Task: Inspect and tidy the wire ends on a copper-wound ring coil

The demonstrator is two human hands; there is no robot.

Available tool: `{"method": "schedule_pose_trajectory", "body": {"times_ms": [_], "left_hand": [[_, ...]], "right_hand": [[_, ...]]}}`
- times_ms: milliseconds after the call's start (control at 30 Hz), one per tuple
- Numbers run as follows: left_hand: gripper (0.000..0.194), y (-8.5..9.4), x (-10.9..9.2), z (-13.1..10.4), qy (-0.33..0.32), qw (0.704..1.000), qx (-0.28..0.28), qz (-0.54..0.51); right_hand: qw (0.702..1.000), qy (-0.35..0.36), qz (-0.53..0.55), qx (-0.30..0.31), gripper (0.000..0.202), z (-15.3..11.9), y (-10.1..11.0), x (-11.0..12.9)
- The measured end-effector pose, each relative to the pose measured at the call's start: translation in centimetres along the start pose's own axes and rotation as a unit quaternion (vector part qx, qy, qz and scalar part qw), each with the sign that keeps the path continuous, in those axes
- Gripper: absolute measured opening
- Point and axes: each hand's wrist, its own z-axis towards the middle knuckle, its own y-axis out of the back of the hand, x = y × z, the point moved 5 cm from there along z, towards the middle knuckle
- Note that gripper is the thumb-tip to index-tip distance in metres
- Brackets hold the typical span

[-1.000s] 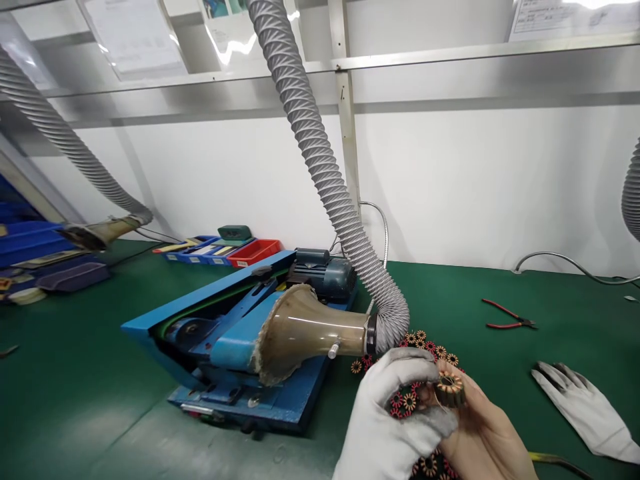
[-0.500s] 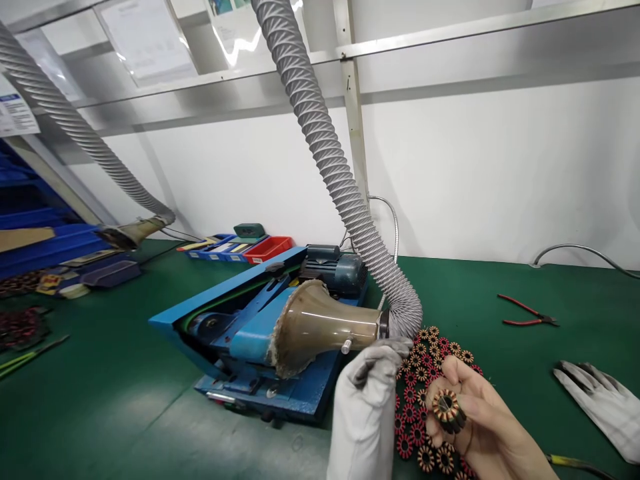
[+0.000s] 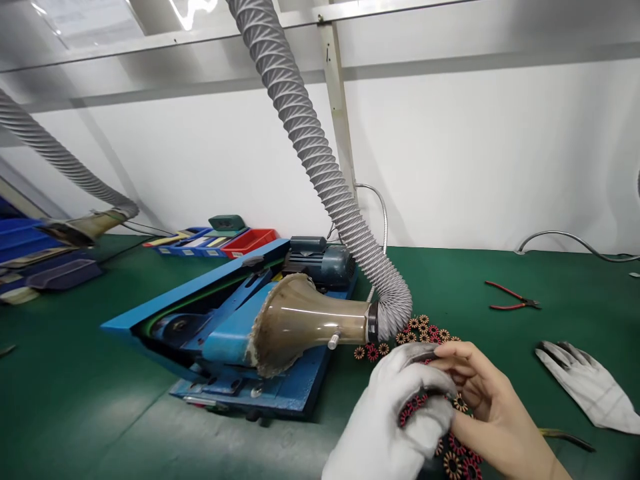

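My left hand (image 3: 400, 413), in a white glove with dark fingertips, is curved over the pile of small wound cores (image 3: 453, 463), its fingers bent and close to my other hand. My bare right hand (image 3: 487, 407) meets it from the right, thumb and fingers curled inward. What lies between the two hands is mostly hidden by the glove, and I cannot make out what either one holds. Red and copper cores show through the gap between the gloved thumb and fingers, and around both hands.
A blue belt machine (image 3: 220, 333) with a brown funnel hood (image 3: 310, 320) and grey hose (image 3: 310, 147) stands left of the hands. Red-handled pliers (image 3: 513, 298) and a spare white glove (image 3: 585, 387) lie right. Small red and blue bins (image 3: 250, 243) sit behind.
My left hand has moved right and down from beside the hose end to my right hand. The wound core seen in my right hand is now hidden. The view has shifted right.
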Motion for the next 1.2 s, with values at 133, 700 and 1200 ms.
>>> {"method": "schedule_pose_trajectory", "body": {"times_ms": [133,700,1200], "left_hand": [[0.025,0.8,-0.5,0.3,-0.051,0.993,-0.08,-0.066],[0.02,0.3,1.3,1.5,0.037,0.95,-0.167,-0.262],[0.014,1.8,1.9,0.7,-0.056,0.841,-0.282,-0.459]], "right_hand": [[0.994,-0.022,0.108,0.019,0.031,0.3,-0.1,-0.3],[0.936,-0.134,0.316,0.079,0.028,0.4,-1.6,-2.1],[0.93,-0.151,0.321,0.097,0.029,0.1,-2.5,-1.8]]}}
